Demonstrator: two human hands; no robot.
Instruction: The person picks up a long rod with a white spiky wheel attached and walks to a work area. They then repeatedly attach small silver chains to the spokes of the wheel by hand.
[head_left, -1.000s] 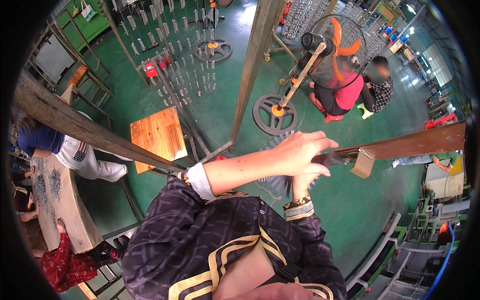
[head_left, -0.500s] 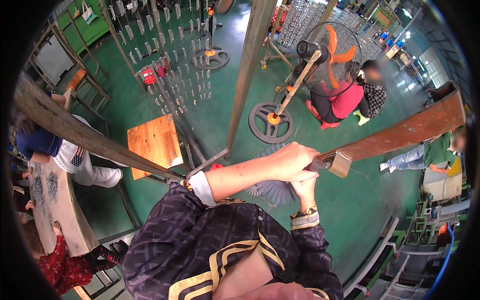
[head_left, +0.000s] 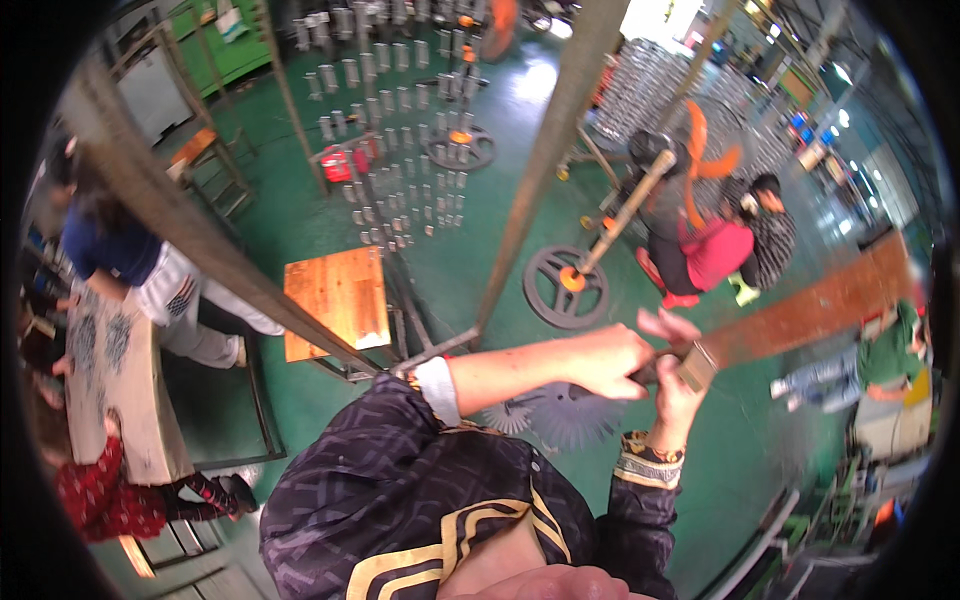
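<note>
Both hands meet at centre-right of the frame on a long rusty-brown bar (head_left: 800, 315) that runs up toward the right edge. Left hand (head_left: 610, 360), arm stretched across from lower centre, has its fingers clenched round the bar's near end; right hand (head_left: 675, 385) comes up from below w/ fingers closed on the same end, thumb raised. A small tan tag (head_left: 697, 366) sits at the grip. Below the hands, a grey toothed disc (head_left: 575, 415) lies on the green floor (head_left: 480, 260). Wooden worktop (head_left: 337, 300) at centre-left, a round wheel base (head_left: 565, 287) w/ orange hub above the hands. Other people: two crouched upper right, one at far left.
</note>
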